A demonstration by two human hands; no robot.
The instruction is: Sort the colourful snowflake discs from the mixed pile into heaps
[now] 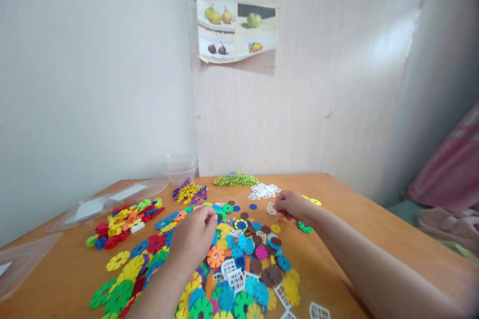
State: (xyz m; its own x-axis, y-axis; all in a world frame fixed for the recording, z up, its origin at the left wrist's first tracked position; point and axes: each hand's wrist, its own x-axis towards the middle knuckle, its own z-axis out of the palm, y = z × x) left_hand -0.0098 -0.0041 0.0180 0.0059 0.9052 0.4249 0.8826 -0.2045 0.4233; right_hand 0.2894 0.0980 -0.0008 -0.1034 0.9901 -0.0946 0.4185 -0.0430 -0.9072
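My right hand (pixel 288 205) is closed in a pinch at the edge of a small white lattice window piece (pixel 271 208), to the right of the big heap. Beyond it lies a pile of similar white pieces (pixel 264 190). Over the heap of colourful notched plastic discs (pixel 224 296), my left hand (pixel 196 231) has its fingers curled together. Whatever it may hold is hidden. Among the discs lie more white window pieces (pixel 235 279), an orange disc (pixel 216 256) and several brown discs (pixel 271 276).
Coloured building blocks (pixel 125 221) lie at the left. Purple and yellow pieces (pixel 190 192) and a green pile (pixel 236 179) sit at the back, near clear plastic tubs (pixel 180 168). Clear plastic bags (pixel 90 208) lie on the wooden table (pixel 325 279). A fruit print hangs on the wall.
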